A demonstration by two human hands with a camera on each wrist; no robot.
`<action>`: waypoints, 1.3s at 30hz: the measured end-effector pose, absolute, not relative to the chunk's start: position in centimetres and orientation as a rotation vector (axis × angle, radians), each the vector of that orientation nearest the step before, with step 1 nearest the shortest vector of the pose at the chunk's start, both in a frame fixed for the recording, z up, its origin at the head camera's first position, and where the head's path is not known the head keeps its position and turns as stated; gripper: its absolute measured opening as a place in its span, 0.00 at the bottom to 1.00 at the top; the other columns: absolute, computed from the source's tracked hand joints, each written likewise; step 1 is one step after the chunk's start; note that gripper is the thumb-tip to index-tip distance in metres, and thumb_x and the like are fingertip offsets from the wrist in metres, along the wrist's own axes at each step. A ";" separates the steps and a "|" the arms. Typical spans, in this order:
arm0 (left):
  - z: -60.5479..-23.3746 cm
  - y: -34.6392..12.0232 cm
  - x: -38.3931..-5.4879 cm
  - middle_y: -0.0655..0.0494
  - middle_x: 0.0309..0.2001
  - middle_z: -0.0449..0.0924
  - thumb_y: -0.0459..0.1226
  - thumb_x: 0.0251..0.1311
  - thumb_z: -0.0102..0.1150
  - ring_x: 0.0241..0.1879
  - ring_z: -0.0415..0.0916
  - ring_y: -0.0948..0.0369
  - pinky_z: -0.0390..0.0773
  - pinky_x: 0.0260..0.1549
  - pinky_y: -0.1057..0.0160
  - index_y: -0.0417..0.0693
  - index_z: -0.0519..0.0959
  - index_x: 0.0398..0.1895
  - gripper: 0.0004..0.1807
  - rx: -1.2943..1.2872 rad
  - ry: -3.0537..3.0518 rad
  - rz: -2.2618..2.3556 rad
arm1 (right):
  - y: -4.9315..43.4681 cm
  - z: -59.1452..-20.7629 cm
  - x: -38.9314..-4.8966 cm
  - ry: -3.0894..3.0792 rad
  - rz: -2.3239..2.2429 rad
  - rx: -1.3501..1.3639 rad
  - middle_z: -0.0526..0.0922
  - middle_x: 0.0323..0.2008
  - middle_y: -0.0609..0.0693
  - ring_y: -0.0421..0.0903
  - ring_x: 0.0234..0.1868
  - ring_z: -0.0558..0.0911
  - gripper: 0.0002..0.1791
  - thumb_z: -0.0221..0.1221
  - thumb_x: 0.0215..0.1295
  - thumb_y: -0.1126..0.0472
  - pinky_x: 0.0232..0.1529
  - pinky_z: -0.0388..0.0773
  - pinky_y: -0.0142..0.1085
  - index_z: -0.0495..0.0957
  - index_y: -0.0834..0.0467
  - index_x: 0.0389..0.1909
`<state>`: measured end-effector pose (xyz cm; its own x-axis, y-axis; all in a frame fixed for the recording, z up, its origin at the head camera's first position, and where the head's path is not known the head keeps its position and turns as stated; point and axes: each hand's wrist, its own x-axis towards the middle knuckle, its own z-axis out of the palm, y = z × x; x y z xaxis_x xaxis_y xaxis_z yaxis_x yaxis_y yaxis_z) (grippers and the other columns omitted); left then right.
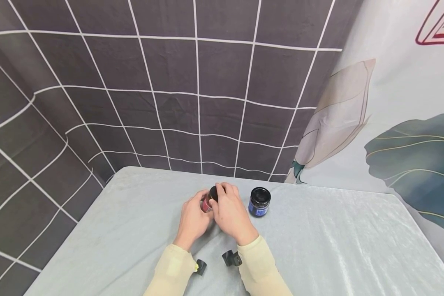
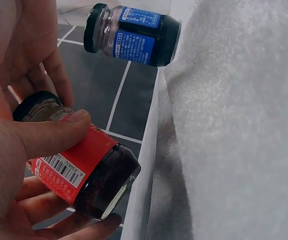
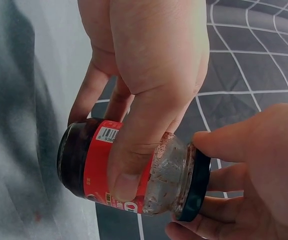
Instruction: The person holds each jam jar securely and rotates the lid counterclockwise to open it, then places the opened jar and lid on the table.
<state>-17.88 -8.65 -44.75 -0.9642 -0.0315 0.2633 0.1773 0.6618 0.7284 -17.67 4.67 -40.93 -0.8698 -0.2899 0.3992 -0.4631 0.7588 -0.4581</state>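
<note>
A glass jar with a red label [image 2: 96,155] and dark contents is held tilted between both hands. My left hand [image 1: 193,218] grips its body, with the thumb [image 2: 58,135] across the label and the fingers behind. At the jar's dark lid [image 3: 198,185], my right hand [image 1: 234,213] pinches the rim between thumb and fingers. The lid sits on the jar's mouth. Whether the jar's base touches the cloth cannot be told. To the right of the hands stands a second jar with a blue label [image 1: 259,201] and black lid, upright and untouched.
A pale grey cloth [image 1: 318,238] covers the table. Behind it hangs a dark curtain with white grid lines [image 1: 222,115], and a leaf-patterned white curtain [image 1: 396,94] is at the right. Small black devices [image 1: 229,258] are worn at the wrists.
</note>
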 end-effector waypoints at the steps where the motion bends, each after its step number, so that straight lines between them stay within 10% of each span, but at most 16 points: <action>1: -44.8 -8.6 -17.9 0.49 0.44 0.86 0.35 0.50 0.74 0.45 0.81 0.51 0.79 0.45 0.50 0.45 0.80 0.57 0.27 -0.120 -2.627 -1.188 | 4.7 -40.9 -17.7 -2.654 0.812 0.581 0.75 0.57 0.66 0.62 0.58 0.73 0.24 0.60 0.69 0.62 0.61 0.71 0.50 0.73 0.74 0.60; 39: -44.9 -8.6 -17.9 0.51 0.44 0.85 0.35 0.51 0.74 0.43 0.81 0.55 0.80 0.44 0.53 0.45 0.81 0.56 0.26 -0.134 -2.620 -1.197 | 4.7 -41.3 -17.9 -2.566 0.868 0.485 0.82 0.50 0.61 0.59 0.53 0.78 0.23 0.67 0.64 0.58 0.53 0.77 0.49 0.79 0.69 0.54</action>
<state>-17.90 -8.56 -44.92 -0.9626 -0.0232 0.2701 0.1890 0.6568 0.7300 -17.88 4.71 -41.27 -0.8653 -0.1964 0.4611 -0.4359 0.7489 -0.4991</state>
